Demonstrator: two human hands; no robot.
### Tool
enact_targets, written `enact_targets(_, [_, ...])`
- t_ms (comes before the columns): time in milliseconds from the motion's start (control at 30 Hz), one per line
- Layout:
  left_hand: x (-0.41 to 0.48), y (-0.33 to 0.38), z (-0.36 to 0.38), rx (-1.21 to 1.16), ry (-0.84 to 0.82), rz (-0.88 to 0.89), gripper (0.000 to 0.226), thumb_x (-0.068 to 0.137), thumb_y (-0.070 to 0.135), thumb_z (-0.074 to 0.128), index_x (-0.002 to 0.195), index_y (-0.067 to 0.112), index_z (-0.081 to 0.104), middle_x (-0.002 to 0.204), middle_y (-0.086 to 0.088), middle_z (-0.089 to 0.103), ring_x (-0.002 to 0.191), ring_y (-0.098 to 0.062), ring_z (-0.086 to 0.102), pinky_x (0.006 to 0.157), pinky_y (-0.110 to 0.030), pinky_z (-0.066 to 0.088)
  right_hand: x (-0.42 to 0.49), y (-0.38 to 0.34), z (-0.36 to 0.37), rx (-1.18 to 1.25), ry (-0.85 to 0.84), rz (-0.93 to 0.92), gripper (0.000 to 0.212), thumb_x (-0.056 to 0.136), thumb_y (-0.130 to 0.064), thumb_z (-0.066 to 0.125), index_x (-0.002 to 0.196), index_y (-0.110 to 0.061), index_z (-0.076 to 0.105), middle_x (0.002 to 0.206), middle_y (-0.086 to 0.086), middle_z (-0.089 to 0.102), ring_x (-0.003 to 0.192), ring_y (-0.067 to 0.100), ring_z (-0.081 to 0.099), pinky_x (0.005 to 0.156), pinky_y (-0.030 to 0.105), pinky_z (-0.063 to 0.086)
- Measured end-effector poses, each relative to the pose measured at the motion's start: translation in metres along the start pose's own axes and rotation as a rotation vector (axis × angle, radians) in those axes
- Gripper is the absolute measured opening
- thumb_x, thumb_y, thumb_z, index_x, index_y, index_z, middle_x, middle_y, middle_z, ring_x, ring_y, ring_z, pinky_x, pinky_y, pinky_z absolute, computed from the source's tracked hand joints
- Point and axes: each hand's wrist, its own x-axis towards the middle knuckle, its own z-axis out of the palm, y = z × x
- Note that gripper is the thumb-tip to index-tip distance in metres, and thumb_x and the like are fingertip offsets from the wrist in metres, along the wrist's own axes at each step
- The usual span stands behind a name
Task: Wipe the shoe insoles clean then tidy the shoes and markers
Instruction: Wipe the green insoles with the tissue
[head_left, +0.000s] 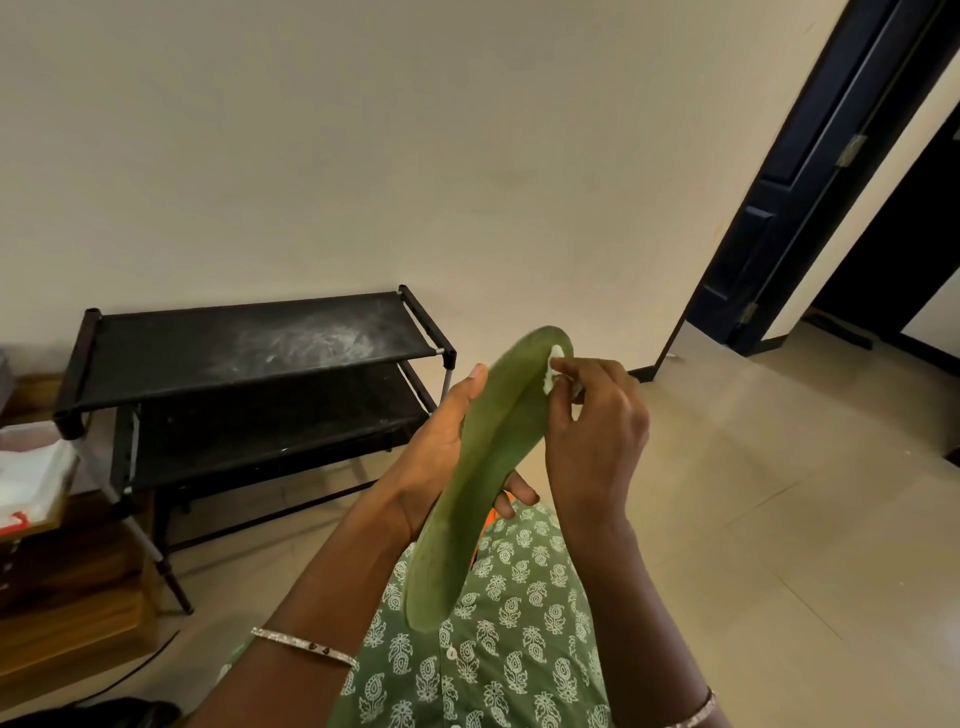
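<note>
I am holding one green insole (483, 467) up in front of me, above my lap, with its near end hanging over my green printed dress (519, 649) and its far end pointing up and away. My left hand (436, 447) is gripping it around the middle: the thumb is lying along the left edge, and the fingers are curling round from behind, so that their tips are showing at the right edge. My right hand (597, 431) is pinching one small white wad (553, 364) and pressing it against the far end of the insole, with thumb and fingertips closing tightly on it.

I am wearing two bangles, one on the left wrist (306, 647) and one on the right (696, 709).

Beyond my hands, one black shoe rack (260, 353) is standing on the tiled floor (779, 519) against the pale wall (415, 156). It is showing two shelves, and the top one is carrying white dusty streaks. To the right, one dark door (779, 208) is standing open.
</note>
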Motion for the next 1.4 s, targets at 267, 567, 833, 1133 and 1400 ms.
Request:
enact_targets(267, [-0.004, -0.001, 0.003, 0.037, 0.02, 0.102, 0.062, 0.105, 0.054, 0.027, 0.081, 0.027, 0.078, 0.062, -0.006, 0.065, 0.051, -0.019, 0.061, 0.053, -0.03, 0.052, -0.019, -0.022, -0.001, 0.046, -0.054, -0.159, 0.017, 0.081, 0.003, 0.067, 0.085, -0.013, 0.068, 0.087, -0.003, 0.068, 0.083, 0.013, 0.052, 0.068, 0.013, 0.027])
enact_targets(567, [-0.001, 0.004, 0.0, 0.02, 0.003, 0.084, 0.068, 0.087, 0.066, 0.035, 0.12, 0.014, 0.065, 0.082, -0.025, 0.068, 0.056, -0.034, 0.067, 0.047, -0.032, 0.054, 0.009, -0.004, -0.012, 0.014, 0.003, -0.111, 0.013, 0.087, -0.003, 0.067, 0.093, -0.013, 0.06, 0.08, -0.007, 0.058, 0.077, 0.017, 0.056, 0.062, 0.007, 0.029])
enact_targets(833, [-0.005, 0.004, 0.001, 0.055, 0.02, 0.159, 0.056, 0.103, 0.057, 0.029, 0.099, 0.026, 0.075, 0.078, -0.023, 0.069, 0.054, -0.032, 0.065, 0.049, -0.032, 0.054, -0.014, -0.019, -0.007, 0.099, -0.075, -0.267, 0.015, 0.084, -0.003, 0.073, 0.087, -0.014, 0.063, 0.078, -0.006, 0.064, 0.074, 0.014, 0.058, 0.058, 0.021, 0.042])
enact_targets(1133, [0.001, 0.003, -0.008, -0.058, -0.046, 0.082, 0.067, 0.09, 0.064, 0.035, 0.133, 0.019, 0.059, 0.122, -0.021, 0.066, 0.06, -0.034, 0.07, 0.046, -0.032, 0.054, 0.018, 0.006, -0.008, 0.234, -0.028, -0.009, 0.017, 0.084, -0.012, 0.077, 0.1, -0.015, 0.075, 0.092, -0.002, 0.07, 0.072, 0.004, 0.066, 0.068, 0.027, 0.057])
enact_targets(1400, [0.002, 0.001, -0.003, -0.078, -0.022, 0.109, 0.055, 0.098, 0.059, 0.032, 0.112, 0.025, 0.072, 0.098, -0.012, 0.073, 0.071, -0.032, 0.069, 0.06, -0.039, 0.055, -0.01, -0.014, -0.006, 0.298, -0.109, -0.136, 0.013, 0.082, -0.007, 0.077, 0.094, -0.013, 0.078, 0.09, -0.005, 0.073, 0.077, 0.003, 0.066, 0.071, 0.015, 0.054])
